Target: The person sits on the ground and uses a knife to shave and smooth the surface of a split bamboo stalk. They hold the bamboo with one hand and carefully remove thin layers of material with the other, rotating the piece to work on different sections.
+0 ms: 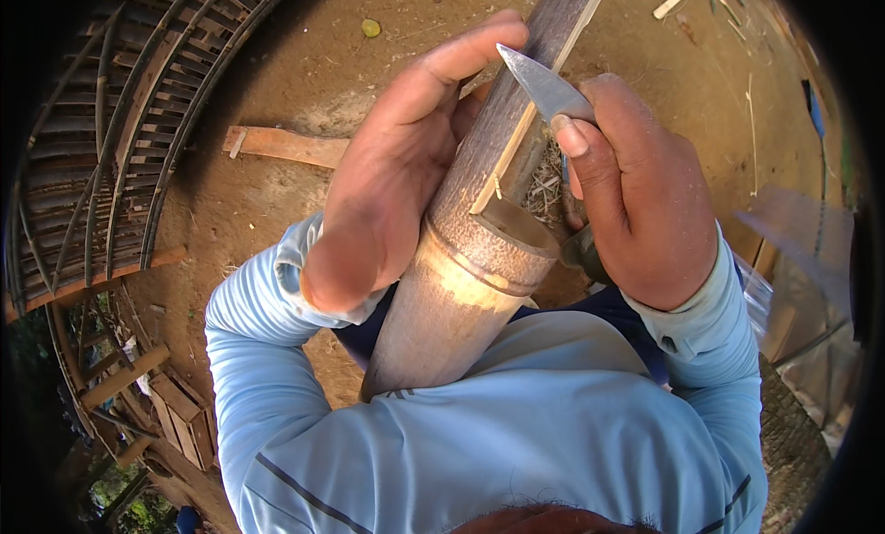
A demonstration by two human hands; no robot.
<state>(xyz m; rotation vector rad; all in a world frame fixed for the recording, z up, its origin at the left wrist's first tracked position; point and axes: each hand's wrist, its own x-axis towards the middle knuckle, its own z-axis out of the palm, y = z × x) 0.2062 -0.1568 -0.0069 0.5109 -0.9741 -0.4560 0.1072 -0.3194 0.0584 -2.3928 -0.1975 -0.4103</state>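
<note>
A thick bamboo pole (461, 276) leans against my chest and runs up and away to the top of the view. A long notch is cut into its upper side. My left hand (392, 179) presses flat against the pole's left side, fingers stretched along it. My right hand (636, 198) grips a knife (546, 87), handle hidden in the fist. The blade points up-left and rests on the edge of the cut in the bamboo. Both arms wear light blue sleeves.
Bare dirt ground lies below. A wooden plank (286, 147) lies on it at the left. A curved lattice of bamboo strips (111, 138) fills the far left. Wooden boxes (180, 414) sit at lower left. Thin shavings (546, 188) lie under the pole.
</note>
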